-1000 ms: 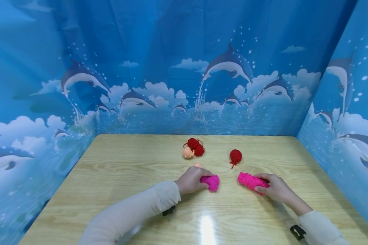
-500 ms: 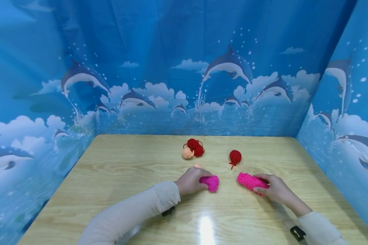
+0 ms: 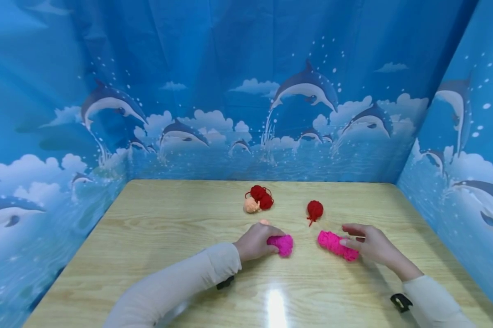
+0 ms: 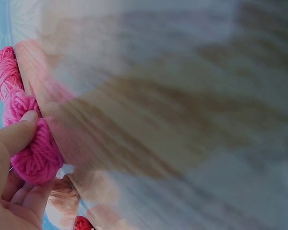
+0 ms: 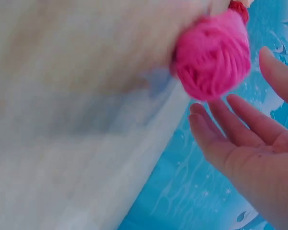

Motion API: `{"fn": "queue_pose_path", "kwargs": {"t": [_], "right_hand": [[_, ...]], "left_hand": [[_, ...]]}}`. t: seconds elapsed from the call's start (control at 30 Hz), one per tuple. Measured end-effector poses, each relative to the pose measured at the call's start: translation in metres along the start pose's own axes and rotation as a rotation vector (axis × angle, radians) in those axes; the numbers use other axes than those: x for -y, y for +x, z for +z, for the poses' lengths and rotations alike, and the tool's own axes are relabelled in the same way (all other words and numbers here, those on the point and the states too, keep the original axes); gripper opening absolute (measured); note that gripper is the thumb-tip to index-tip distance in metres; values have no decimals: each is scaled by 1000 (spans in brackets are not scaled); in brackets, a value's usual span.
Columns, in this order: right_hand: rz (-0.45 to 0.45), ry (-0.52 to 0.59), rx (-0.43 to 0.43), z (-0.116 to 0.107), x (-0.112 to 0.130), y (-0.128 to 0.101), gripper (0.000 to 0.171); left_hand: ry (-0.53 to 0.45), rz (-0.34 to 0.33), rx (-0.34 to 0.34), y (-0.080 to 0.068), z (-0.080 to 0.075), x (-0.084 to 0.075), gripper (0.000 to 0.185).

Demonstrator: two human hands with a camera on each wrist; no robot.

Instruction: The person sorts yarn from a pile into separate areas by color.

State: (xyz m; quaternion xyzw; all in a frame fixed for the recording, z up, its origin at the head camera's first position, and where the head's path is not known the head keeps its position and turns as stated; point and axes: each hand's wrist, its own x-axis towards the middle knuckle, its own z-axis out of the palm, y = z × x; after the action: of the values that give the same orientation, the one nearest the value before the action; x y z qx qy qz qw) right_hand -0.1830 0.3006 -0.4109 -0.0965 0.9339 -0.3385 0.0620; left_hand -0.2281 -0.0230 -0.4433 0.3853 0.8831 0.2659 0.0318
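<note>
My left hand (image 3: 259, 241) grips a small pink yarn ball (image 3: 283, 244) on the wooden table (image 3: 156, 237). In the left wrist view the thumb (image 4: 14, 135) and curled fingers wrap that pink yarn ball (image 4: 31, 153). A longer pink yarn skein (image 3: 336, 244) lies to its right. My right hand (image 3: 356, 236) is at the skein's right end with straightened fingers; the thumb is at the yarn and the other fingers are raised off it. The right wrist view shows the spread fingers (image 5: 221, 139) beside the pink skein (image 5: 212, 55).
Behind the hands lie a dark red yarn ball (image 3: 314, 209) and a red yarn bundle (image 3: 262, 197) touching a peach ball (image 3: 251, 206). A small peach piece (image 3: 264, 222) peeks out behind my left hand. Blue dolphin-print curtains (image 3: 246, 114) wall the table on three sides.
My right hand has loosened from the pink skein; its fingers lifted and straightened. The left hand and its pink ball have stayed put.
</note>
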Motion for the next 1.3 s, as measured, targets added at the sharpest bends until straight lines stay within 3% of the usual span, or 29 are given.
{"fn": "queue_pose_path", "kwargs": {"t": [0.47,0.93,1.3], "right_hand": [[-133,-29,-11,-28,7,44,53],[-212,-92,100,-24,10,92,48],[-235,-120,174,-17,10,113,45]], "left_hand": [[26,25,-9,0,0,0,41],[15,13,-7,0,1,1,43],[24,12,-3,2,1,2,43]]}}
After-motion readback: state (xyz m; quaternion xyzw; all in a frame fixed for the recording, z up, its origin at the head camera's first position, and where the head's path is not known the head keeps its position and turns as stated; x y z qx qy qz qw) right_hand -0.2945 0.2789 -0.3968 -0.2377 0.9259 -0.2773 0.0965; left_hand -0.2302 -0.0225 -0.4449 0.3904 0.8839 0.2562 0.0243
